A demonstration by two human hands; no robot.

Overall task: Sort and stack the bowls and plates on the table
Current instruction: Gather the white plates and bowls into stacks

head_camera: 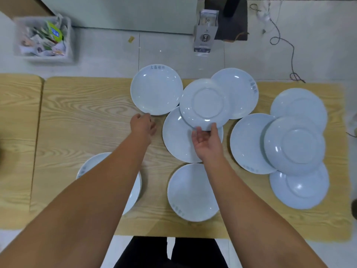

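Several white dishes lie spread over the wooden table [81,117]. My right hand [205,141] grips the near rim of a flat-centred plate [205,103], which overlaps a deeper plate [175,142] and another at the back [239,89]. My left hand [143,125] rests just below the near edge of a deep plate at the back [156,89], fingers curled, holding nothing. My left forearm partly hides a plate [135,190] near the front. Another deep plate [191,192] sits front centre. At the right, overlapping plates [294,146] form a cluster.
A white bin [43,38] full of wrappers stands on the tiled floor beyond the table at the left. A small carton [205,31] and a cable [289,47] lie on the floor at the back right. A seam [36,132] splits the tabletop at the left.
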